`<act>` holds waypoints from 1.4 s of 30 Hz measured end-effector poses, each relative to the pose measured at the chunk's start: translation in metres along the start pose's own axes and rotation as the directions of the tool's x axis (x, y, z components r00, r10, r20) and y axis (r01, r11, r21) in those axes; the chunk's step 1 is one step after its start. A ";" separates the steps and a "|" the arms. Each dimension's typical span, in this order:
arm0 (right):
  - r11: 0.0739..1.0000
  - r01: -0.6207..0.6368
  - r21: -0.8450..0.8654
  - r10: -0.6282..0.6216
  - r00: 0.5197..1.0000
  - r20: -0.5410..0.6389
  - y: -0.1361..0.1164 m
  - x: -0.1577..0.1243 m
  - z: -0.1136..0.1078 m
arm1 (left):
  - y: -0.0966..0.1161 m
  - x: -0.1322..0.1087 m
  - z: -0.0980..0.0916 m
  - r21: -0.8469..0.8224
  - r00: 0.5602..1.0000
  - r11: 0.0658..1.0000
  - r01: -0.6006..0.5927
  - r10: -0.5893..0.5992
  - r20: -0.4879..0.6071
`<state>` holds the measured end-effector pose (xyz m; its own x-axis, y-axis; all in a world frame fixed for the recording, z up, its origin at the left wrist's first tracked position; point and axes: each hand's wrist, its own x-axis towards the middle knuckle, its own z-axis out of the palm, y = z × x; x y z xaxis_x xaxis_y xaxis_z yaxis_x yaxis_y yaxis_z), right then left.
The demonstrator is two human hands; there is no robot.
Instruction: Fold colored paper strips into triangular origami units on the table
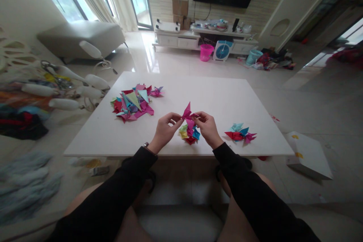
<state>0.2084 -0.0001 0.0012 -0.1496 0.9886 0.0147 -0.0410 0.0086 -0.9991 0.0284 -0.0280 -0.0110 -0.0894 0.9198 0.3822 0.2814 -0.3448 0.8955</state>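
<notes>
Between my two hands is a magenta origami paper crane [187,112], raised over the front of the white table. My left hand [167,127] pinches one side of it with thumb and fingertips. On the opposite side, my right hand [207,125] pinches a pointed end. Just beneath lies a small cluster of folded paper cranes [184,134] in yellow, green, blue and red, partly covered by the held one. A large heap of coloured folded paper pieces [133,102] sits to the left. Right of my right hand rests a smaller group of red, blue and magenta cranes [240,134].
The white table [204,90] spans the space before me, its near edge by my knees. A white box [309,155] stands on the floor at right. A lamp with white shades [93,81] is close to the table's left side. A pink basket [206,52] stands farther back.
</notes>
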 end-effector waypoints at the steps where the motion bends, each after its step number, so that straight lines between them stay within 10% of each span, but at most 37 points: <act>1: 1.000 -0.002 -0.005 0.002 1.000 0.001 -0.001 0.000 0.000 | -0.001 0.000 0.000 -0.034 1.000 0.999 0.019 -0.019 -0.004; 14: 0.997 0.038 -0.064 -0.033 0.996 0.078 0.003 -0.001 0.001 | -0.007 0.004 -0.011 0.011 0.967 0.999 -0.044 0.040 0.252; 42: 0.944 0.179 -0.278 -0.153 0.982 0.114 0.004 -0.006 0.000 | -0.010 0.004 -0.008 0.055 0.993 0.997 -0.058 0.052 0.101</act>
<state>0.2088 -0.0059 -0.0031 -0.2532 0.9520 0.1717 0.2094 0.2272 -0.9511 0.0176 -0.0224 -0.0162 0.0225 0.9147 0.4036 0.3378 -0.3869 0.8580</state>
